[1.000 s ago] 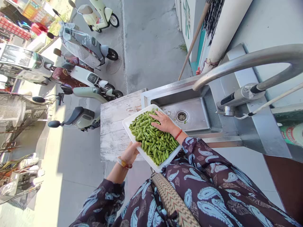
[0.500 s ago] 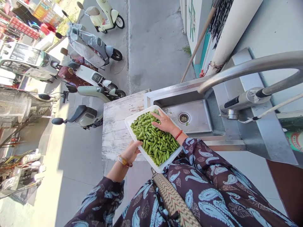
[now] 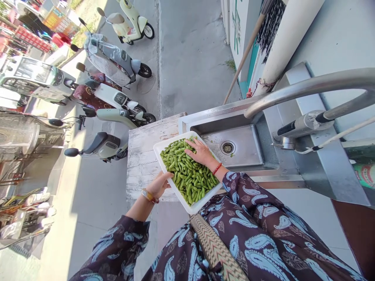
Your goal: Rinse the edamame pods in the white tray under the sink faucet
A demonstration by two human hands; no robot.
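Observation:
A white rectangular tray [image 3: 159, 147] full of green bean pods [image 3: 191, 173] rests partly over the wooden tabletop, close to my body. My left hand [image 3: 159, 185] grips the tray's left edge, thumb on the rim and the other fingers mostly hidden beneath. On the pods near the tray's upper right side lies my right hand [image 3: 202, 152], palm down with its fingers spread.
A steel sink [image 3: 240, 142] with a drain adjoins the whitewashed wooden table [image 3: 140, 156]. Its curved faucet [image 3: 304, 84] arches in from the right. A wooden-handled mop [image 3: 246, 54] leans beyond it. Several scooters [image 3: 111, 58] stand at the upper left.
The tray and both hands have shifted slightly left. My right hand still lies spread on the pods, and my left hand keeps its hold on the tray.

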